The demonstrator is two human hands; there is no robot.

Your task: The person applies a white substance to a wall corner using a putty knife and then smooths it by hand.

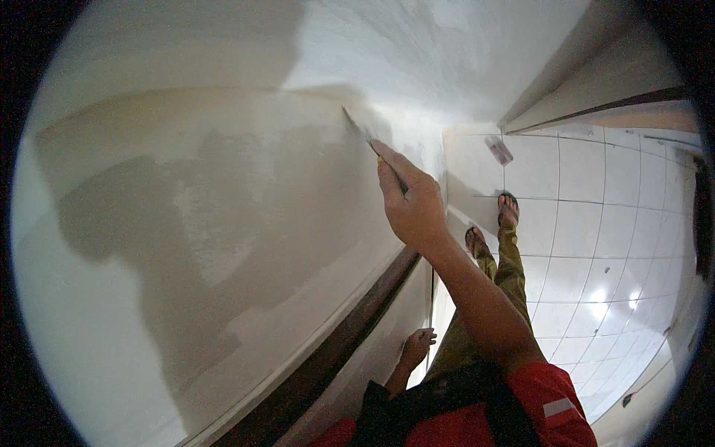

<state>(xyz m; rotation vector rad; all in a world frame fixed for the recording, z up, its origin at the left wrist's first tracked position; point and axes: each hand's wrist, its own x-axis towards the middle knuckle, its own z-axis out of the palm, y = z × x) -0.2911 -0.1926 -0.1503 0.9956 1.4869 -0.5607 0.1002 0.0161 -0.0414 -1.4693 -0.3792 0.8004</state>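
My right hand (410, 205) grips a putty knife (355, 123) with a thin metal blade and a bit of yellow at its handle. The blade's tip is at the pale plastered wall (246, 208), near the inner corner at the top, among patches of uneven coating and my shadow. Lower down, my left hand (418, 344) is beside the wall below a dark brown trim strip (346, 328), its fingers apart and holding nothing that I can see.
The white tiled floor (581, 223) spreads to the right, with my sandalled feet (509, 210) on it. A small pale rectangular object (499, 150) lies near the corner. A panel with a dark edge (596, 112), perhaps a door, juts out at the upper right.
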